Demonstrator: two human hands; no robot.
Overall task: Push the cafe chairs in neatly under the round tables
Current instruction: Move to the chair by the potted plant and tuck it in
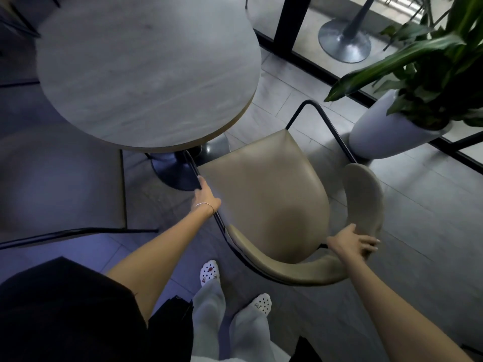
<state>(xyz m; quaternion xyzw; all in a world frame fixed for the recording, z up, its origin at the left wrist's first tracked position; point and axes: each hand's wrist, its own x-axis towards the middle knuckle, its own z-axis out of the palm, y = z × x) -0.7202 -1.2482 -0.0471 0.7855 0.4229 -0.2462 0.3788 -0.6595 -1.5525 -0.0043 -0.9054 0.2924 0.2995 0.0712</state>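
item: tan chair (264, 194), seat clear of the round table (146, 71), front corner near the table's lower right edge. my left hand (205, 197) clenched on the black arm rail (193, 168). my right hand (352, 244) lies on the curved backrest (363, 199), fingers seemingly loose. potted plant (392, 131) just beside the chair.

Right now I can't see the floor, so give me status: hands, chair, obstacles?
Left hand gripping chair's metal arm rail. Right hand on padded backrest. Chair not yet under round table. Planter close by chair.

Thin wrist bracelet (206, 205), black top (65, 309), pale trousers (209, 309), white perforated clogs (209, 271).
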